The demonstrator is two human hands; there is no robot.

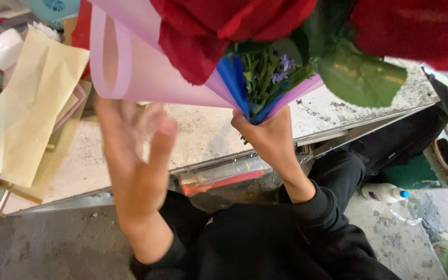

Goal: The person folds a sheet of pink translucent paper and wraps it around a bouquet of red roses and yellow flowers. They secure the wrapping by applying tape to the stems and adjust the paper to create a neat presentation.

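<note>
**Bouquet gripped at the stems above a scuffed worktable**

The right hand [268, 137] closes in a fist around the gathered green stems of a bouquet [265, 78], held up close to the camera over the table edge. Small purple flowers and slim leaves show at the neck, with large soft red petals and a broad glossy leaf above. Smooth matte pink wrapping paper [146, 72] curves around the bunch in a cone, with a blue sheet [237, 78] folded inside it. The left hand [133, 155] is blurred, fingers spread and open, palm toward the paper's lower edge, holding nothing. Below lies a worn, speckled white worktable [203, 129]. Creased cream paper sheets [24, 109] are stacked at its left end. A white plastic bottle with a blue cap [385, 193] lies on the gritty concrete floor
</note>
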